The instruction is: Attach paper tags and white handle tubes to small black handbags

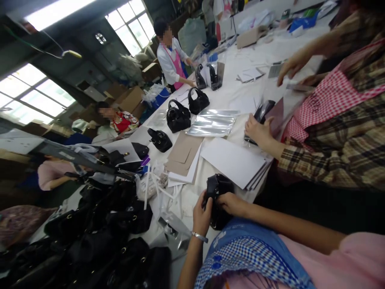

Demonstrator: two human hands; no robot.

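Note:
A black handbag [221, 184] stands against the blue apron at the table's near edge. My left hand [202, 214], with a metal bracelet at its wrist, is closed on the bag's left side, thumb on the near face. My right hand [231, 203] is bent at the bag's right side; its fingertips are hidden against or inside the bag. Just beyond the bag lie a stack of white sheets [233, 160] and brown-grey boards [183, 150]. White strips [156, 182] and a clear bag of small parts are left of my hands.
Many black handbags [99, 237] are heaped at lower left. Several others, including one handbag [177, 116], stand along the white table beside clear plastic sleeves [213, 122]. At right, a co-worker's hand [260, 132] holds a wrapped bag. More people work across the table.

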